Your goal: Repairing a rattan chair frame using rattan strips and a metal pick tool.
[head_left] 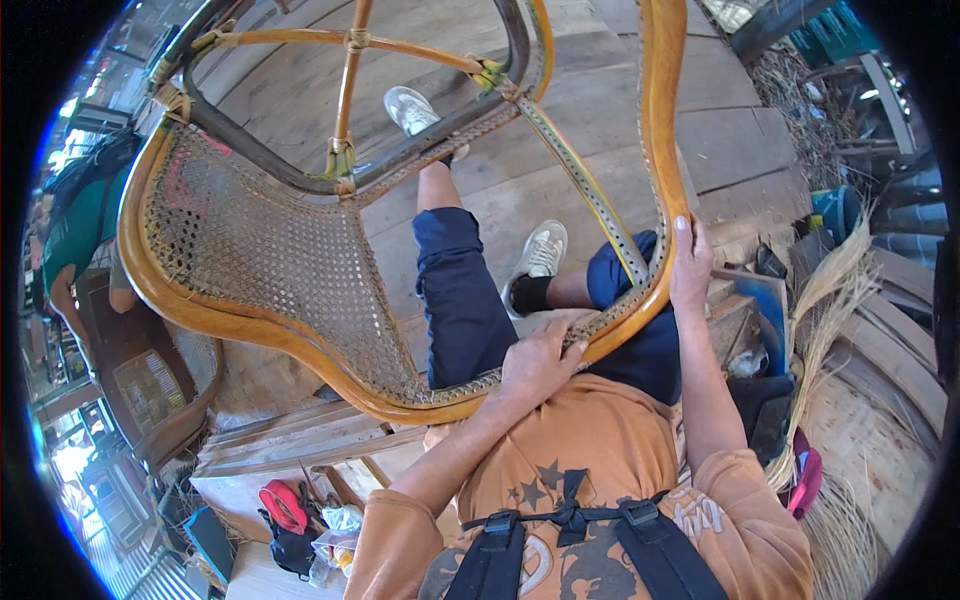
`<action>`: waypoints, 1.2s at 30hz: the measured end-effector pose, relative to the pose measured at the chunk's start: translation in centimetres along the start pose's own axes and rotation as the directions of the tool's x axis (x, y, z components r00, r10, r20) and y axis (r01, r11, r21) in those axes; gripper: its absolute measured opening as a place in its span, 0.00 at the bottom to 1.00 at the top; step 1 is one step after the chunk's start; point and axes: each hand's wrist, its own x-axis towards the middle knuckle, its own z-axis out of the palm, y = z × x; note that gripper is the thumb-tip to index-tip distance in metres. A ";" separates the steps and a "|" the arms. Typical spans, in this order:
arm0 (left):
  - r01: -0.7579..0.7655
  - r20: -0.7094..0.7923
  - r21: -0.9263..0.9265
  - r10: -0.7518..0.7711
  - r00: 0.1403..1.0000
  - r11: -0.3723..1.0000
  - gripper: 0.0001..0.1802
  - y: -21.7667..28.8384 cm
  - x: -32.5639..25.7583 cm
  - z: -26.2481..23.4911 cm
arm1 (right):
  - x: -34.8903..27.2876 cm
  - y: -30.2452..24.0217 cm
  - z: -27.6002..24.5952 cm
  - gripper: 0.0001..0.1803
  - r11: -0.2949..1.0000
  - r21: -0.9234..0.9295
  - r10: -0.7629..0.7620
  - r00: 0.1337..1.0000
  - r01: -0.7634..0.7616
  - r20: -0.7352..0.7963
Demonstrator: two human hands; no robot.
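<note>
Already, most of the cane webbing [260, 260] sat in place across the seat of the rattan chair frame [165, 290], a honeycomb of small holes that ran from the far curved rail down to the near one; the work looked well advanced, with only the edge by the fingers appearing to want finishing, though I could not tell whether the strand ends there were tied off. The left hand [538, 362] lay on the near rail, fingers [565, 350] curled together and pressed down on the woven border just where the webbing met the wood, the thumb hidden beneath. The right hand [690, 265] gripped the glossy side rail [662, 130] a little beyond, fingers wrapped and closed round it, steadying the frame, which rested tilted over the person's lap. Just between the two hands ran a narrow strip of woven binding [590, 190], dotted with holes, which stretched away from the fingertips toward the lashed joint [488, 74] at the top. The wood looked golden and varnished, the cane older, greyish and worn in patches, with a reddish stain far from the fingers. Beyond the right hand's knuckles, a bundle of loose pale cane strands [835, 290] lay on the plank floor [560, 110].
</note>
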 end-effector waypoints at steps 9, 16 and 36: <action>-0.160 -0.096 -0.082 0.152 0.984 0.984 0.16 2.4 4.0 2.1 | 0.2 0.5 0.6 0.23 0.995 -0.089 -0.042 0.999 0.040 -0.022; -0.219 -0.203 0.060 0.227 0.953 0.974 0.18 3.8 5.0 3.4 | 0.1 -0.1 0.3 0.23 0.994 -0.105 0.018 1.000 -0.019 -0.006; -0.207 -0.204 0.004 0.204 0.958 0.978 0.10 4.7 6.9 4.4 | 0.1 0.3 0.4 0.22 0.999 0.008 -0.049 0.998 0.049 -0.047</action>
